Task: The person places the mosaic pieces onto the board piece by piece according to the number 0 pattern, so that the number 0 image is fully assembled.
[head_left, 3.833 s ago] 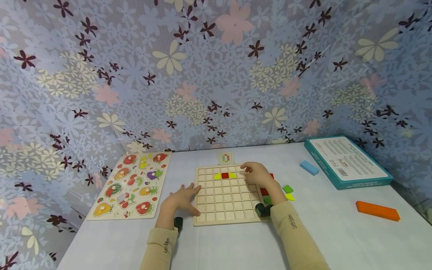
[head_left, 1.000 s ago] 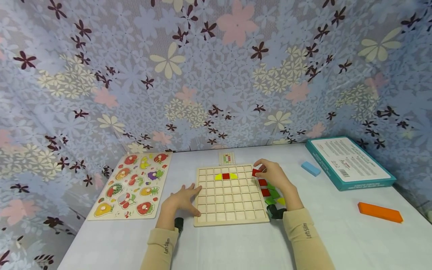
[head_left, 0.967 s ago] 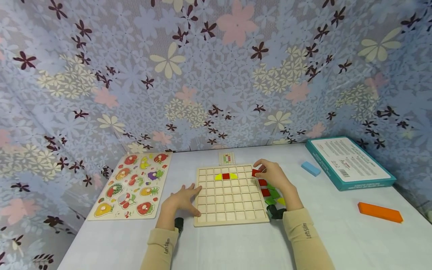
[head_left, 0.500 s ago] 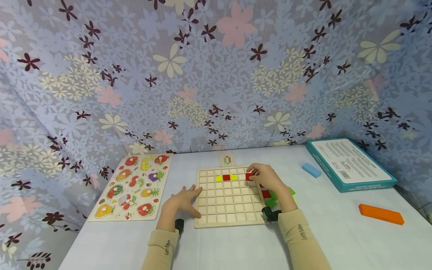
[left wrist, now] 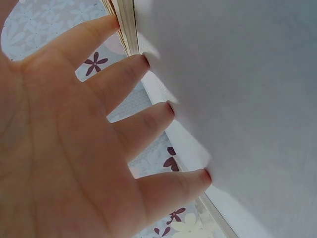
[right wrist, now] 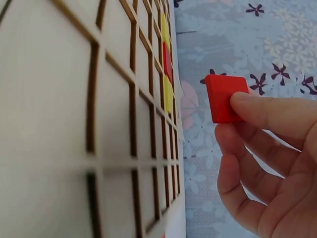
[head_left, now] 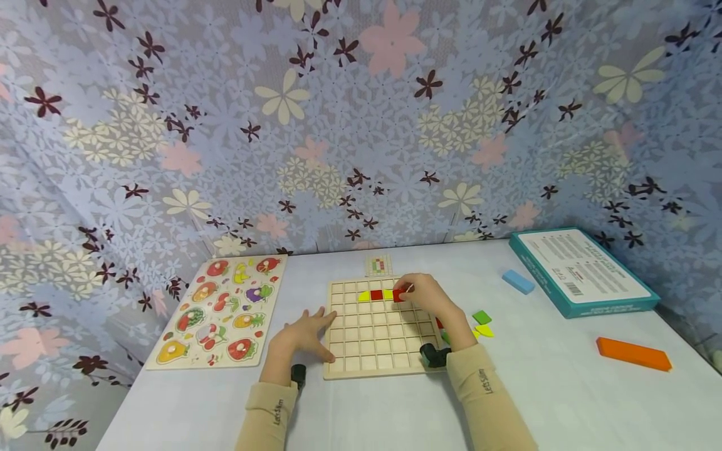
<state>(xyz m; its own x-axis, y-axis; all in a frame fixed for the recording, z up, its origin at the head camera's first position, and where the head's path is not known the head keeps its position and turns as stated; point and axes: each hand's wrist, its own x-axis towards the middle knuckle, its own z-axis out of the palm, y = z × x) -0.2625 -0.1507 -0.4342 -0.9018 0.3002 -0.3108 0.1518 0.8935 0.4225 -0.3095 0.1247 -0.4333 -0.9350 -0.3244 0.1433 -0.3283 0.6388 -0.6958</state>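
Note:
Between thumb and fingers, my right hand [head_left: 425,294] pinches a red square tile [right wrist: 225,99], held over the upper part of the wooden grid board [head_left: 369,344]. In the right wrist view the tile is tilted and apart from the board. A yellow tile [head_left: 364,296], a red tile [head_left: 376,295] and another yellow tile [head_left: 387,294] sit in a row on the grid; the held tile partly overlaps the last in the head view. With fingers spread, my left hand [head_left: 301,335] rests at the board's left edge, fingertips [left wrist: 203,177] on the white tabletop.
A pattern card [head_left: 378,265] lies behind the board. Right of it are a green tile [head_left: 482,317] and yellow tile [head_left: 483,330], other tiles partly hidden by my right arm. Around stand a fruit puzzle [head_left: 265,326], a blue block [head_left: 517,282], an orange block [head_left: 633,354] and a teal box [head_left: 586,275].
My right hand has picked up the red tile from beside the board and carried it left over the grid, toward the row of tiles. The left hand stays in place.

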